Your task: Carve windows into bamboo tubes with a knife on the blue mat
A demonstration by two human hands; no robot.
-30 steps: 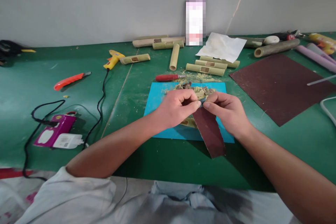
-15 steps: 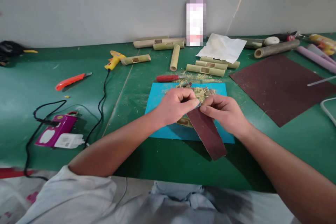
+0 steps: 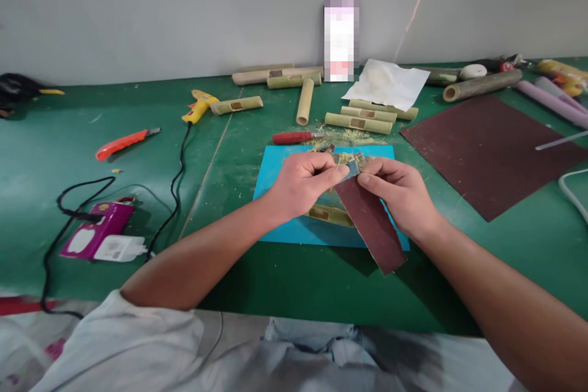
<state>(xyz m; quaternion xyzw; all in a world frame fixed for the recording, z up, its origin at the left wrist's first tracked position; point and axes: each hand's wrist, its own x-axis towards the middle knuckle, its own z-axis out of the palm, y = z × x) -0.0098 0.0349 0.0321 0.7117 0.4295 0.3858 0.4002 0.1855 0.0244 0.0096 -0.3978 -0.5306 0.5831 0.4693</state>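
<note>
Both hands pinch the upper end of a dark red sandpaper strip (image 3: 372,223), whose blue-grey back shows where that end is folded over. My left hand (image 3: 309,184) grips the fold from the left, thumb on top. On the other side my right hand (image 3: 395,193) has thumb and fingers closed at the fold's right edge. The strip's long end slants down to the right past the blue sheet (image 3: 285,229). Beneath the hands a notched bamboo tube (image 3: 329,215) lies on that sheet, partly covered by the strip. Shavings (image 3: 349,159) are heaped just beyond my fingers.
A red-handled knife (image 3: 293,137) lies behind the sheet. Several notched bamboo tubes (image 3: 358,123) and a white paper (image 3: 386,86) are farther back. At right is a large sandpaper sheet (image 3: 491,159); at left, a yellow glue gun (image 3: 199,106), an orange cutter (image 3: 122,144) and a purple power strip (image 3: 98,229).
The strip's hanging end has swung right and slightly up. My right hand has shifted a little right, showing more of the blue-grey fold and the bamboo tube below.
</note>
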